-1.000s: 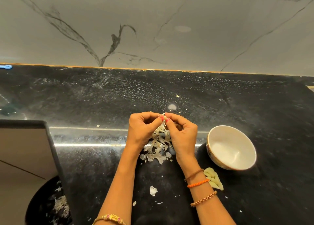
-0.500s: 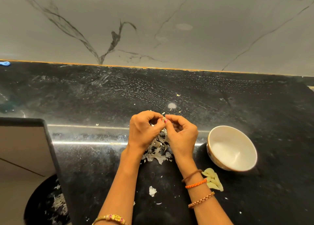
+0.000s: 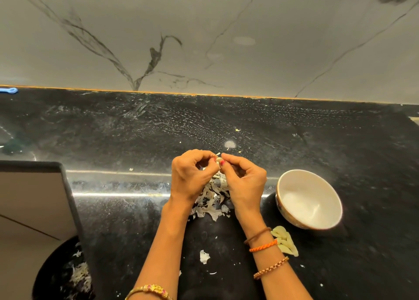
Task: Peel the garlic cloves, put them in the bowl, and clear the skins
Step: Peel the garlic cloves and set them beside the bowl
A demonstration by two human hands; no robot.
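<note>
My left hand [image 3: 191, 176] and my right hand [image 3: 246, 179] meet above the black counter, both pinching one small pale garlic clove [image 3: 218, 159] between thumbs and fingertips. A heap of papery skins [image 3: 213, 200] lies on the counter just below my hands. The white bowl [image 3: 309, 200] stands to the right of my right hand, and nothing shows inside it. Several peeled cloves [image 3: 284, 240] lie in a small pile on the counter, next to my right wrist and in front of the bowl.
A loose skin flake [image 3: 204, 256] lies between my forearms. A black bin [image 3: 65, 274] with skins in it sits below the counter's edge at lower left, under a pale cabinet face [image 3: 29, 200]. A marble wall [image 3: 204, 39] backs the counter.
Both hands have stayed together over the skin heap, working the clove with small finger movements. The bowl and the peeled cloves have not moved.
</note>
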